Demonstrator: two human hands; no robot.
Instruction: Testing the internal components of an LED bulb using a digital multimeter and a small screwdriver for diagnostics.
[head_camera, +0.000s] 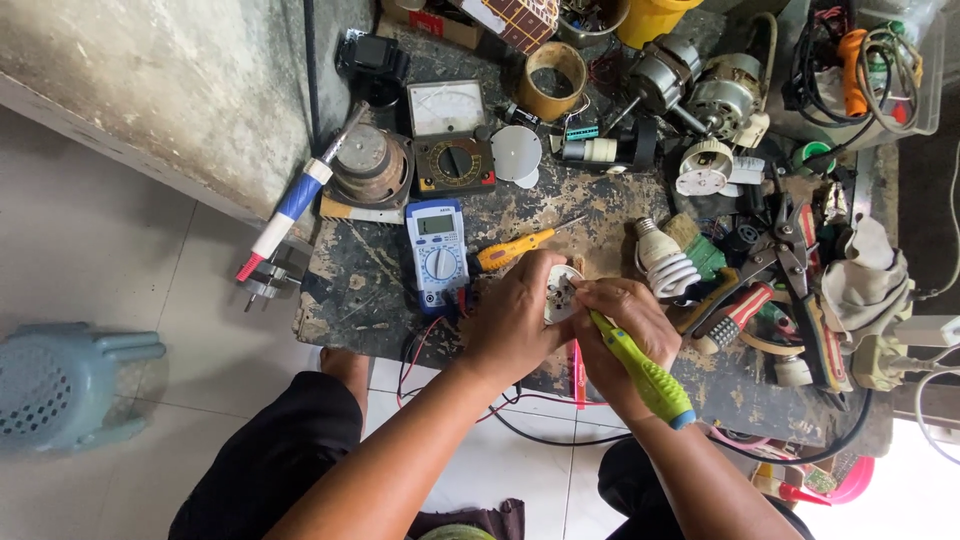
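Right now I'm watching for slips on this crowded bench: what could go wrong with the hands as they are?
1. The right hand presses a green screwdriver into the small white round part cupped by the left hand; a slip might jab those fingers.
2. The spiral bulb lies close beside the right hand and could get knocked.

Occlusions and crops, head view.
Left hand (515, 315) covers most of the round white part (562, 292); only its right face with small holes shows, type unclear. Tip of the green-handled tool (640, 370) sits at that part, too small to tell if it touches; right hand (625, 325) hides the shaft. Yellow container (650, 18) cut by the top edge. Pink plastic item (845, 480) half-hidden under the bench edge. Multimeter (437, 250) display unreadable.
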